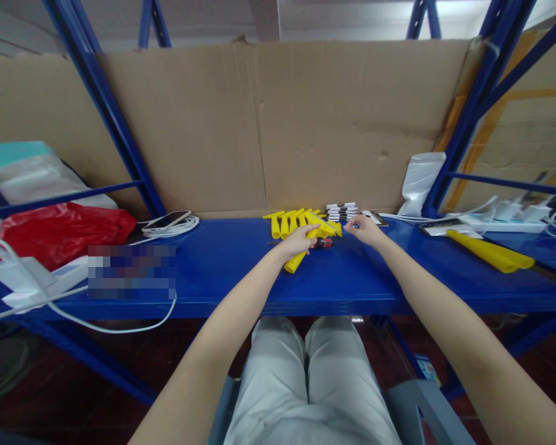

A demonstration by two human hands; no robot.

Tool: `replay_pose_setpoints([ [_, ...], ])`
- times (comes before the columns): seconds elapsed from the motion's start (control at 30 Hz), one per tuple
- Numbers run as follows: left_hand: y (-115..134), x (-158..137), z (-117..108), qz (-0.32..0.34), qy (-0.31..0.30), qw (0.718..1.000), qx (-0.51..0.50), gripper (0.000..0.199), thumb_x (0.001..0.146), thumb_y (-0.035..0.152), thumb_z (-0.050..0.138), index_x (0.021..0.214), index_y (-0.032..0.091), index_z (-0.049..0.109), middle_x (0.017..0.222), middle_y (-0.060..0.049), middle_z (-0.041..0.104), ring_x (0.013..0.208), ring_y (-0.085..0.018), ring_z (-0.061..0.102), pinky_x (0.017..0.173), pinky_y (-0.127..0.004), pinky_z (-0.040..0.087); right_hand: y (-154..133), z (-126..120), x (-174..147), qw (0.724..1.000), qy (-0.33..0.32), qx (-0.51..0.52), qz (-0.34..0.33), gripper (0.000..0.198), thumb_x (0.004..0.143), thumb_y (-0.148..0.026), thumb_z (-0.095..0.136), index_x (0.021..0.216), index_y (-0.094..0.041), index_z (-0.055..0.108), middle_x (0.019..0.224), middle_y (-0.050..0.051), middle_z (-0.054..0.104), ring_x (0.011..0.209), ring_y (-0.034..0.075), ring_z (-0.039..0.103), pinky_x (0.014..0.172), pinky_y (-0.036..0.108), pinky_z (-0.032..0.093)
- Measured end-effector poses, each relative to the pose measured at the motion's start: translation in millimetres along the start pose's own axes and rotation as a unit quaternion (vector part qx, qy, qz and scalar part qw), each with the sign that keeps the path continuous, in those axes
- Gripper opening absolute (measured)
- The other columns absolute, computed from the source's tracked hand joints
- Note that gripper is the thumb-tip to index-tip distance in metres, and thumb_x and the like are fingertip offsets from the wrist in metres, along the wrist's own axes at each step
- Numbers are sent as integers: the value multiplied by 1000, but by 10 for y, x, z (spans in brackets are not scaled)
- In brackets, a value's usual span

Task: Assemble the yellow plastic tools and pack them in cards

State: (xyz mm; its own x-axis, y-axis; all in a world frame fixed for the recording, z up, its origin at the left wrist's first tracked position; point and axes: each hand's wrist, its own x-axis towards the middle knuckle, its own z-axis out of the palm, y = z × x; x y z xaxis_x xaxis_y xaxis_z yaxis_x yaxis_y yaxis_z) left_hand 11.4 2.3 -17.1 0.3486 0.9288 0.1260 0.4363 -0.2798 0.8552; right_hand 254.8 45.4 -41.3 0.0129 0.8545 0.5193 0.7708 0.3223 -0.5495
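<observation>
My left hand [298,243] is closed around a yellow tapered tube [296,262], its wide end pointing down toward the front of the blue bench [227,259]. To its right, my right hand [365,230] has its fingertips pinched; something small and dark seems to be at them, too small to name. Just behind the left hand, several similar yellow tubes [285,227] lie in a row. A red and black tool handle [324,243], perhaps a screwdriver's, lies between the hands, partly hidden. Beyond the right hand is a stack of small white and black pieces [341,212].
Two yellow cone-shaped pieces [495,252] lie at the right, near a white power strip [505,222] with cables. A white pouch [421,184] leans by the right post. On the left are a phone [169,220], coiled cable and a red bag [69,232]. Cardboard [259,123] closes the back.
</observation>
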Motion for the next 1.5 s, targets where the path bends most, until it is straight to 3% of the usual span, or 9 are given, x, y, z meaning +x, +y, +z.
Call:
replay_pose_setpoints([
  [0.1, 30, -29, -3, 8, -16, 999, 45, 61, 87, 5, 58, 147, 18, 55, 86, -5, 70, 55, -8, 52, 59, -23, 50, -168, 37, -44, 991, 2, 132, -8, 19, 77, -36, 64, 69, -20, 63, 83, 5, 69, 86, 21, 62, 89, 38, 49],
  [0.23, 54, -55, 9, 36, -42, 997, 53, 61, 88, 8, 58, 148, 19, 53, 78, -2, 68, 53, -8, 53, 60, -23, 51, -291, 84, -96, 980, -23, 200, -7, 28, 71, -46, 71, 68, -21, 60, 83, 5, 68, 86, 21, 60, 89, 39, 48],
  [0.53, -16, 4, 41, 78, -52, 995, 42, 61, 86, 11, 58, 146, 20, 55, 99, -7, 74, 59, -9, 58, 62, -25, 55, -325, 110, -120, 979, -34, 199, -22, 26, 69, -45, 70, 68, -22, 60, 86, 5, 67, 90, 23, 59, 93, 42, 45],
  [0.83, -93, 62, 45, 96, -52, 993, 37, 60, 85, 11, 61, 145, 19, 57, 92, -5, 73, 55, -8, 55, 58, -24, 54, -347, 94, -122, 984, -34, 171, -42, 18, 72, -37, 69, 67, -22, 59, 86, 5, 66, 93, 24, 60, 96, 43, 44],
  [1.07, -21, 0, 45, 96, -42, 994, 27, 59, 85, 8, 58, 143, 20, 58, 101, -5, 73, 55, -5, 52, 51, -17, 49, -379, 118, -135, 976, -22, 216, 19, 21, 70, -36, 71, 77, -22, 56, 88, 3, 65, 91, 21, 59, 92, 40, 46],
  [1.17, 7, -15, 31, 97, -29, 995, 18, 61, 85, 8, 58, 145, 21, 56, 107, -7, 73, 60, -8, 56, 57, -21, 54, -365, 122, -114, 968, 4, 246, 55, 20, 70, -33, 71, 81, -22, 58, 92, 2, 67, 93, 21, 60, 92, 38, 46],
  [1.3, 18, -10, 6, 103, 20, 993, 49, 59, 87, 9, 56, 145, 19, 56, 120, -12, 71, 83, -18, 67, 81, -35, 59, -356, 95, -116, 961, -46, 261, 82, 15, 71, -33, 69, 76, -20, 64, 82, 2, 69, 85, 20, 61, 90, 36, 46],
  [1.43, 28, -60, -1, 156, 47, 969, 186, 60, 85, 4, 54, 143, 20, 57, 140, -12, 61, 126, -26, 57, 109, -41, 45, -383, 73, -146, 958, -59, 273, 68, 19, 71, -37, 71, 72, -20, 64, 79, 1, 70, 80, 18, 61, 88, 34, 46],
  [1.5, 41, -115, 8, 148, 40, 948, 277, 64, 87, 6, 50, 149, 23, 50, 139, -13, 60, 127, -29, 56, 109, -44, 44, -400, 73, -155, 957, -55, 279, 56, 23, 70, -40, 73, 71, -20, 63, 80, 1, 70, 80, 18, 61, 88, 34, 46],
])
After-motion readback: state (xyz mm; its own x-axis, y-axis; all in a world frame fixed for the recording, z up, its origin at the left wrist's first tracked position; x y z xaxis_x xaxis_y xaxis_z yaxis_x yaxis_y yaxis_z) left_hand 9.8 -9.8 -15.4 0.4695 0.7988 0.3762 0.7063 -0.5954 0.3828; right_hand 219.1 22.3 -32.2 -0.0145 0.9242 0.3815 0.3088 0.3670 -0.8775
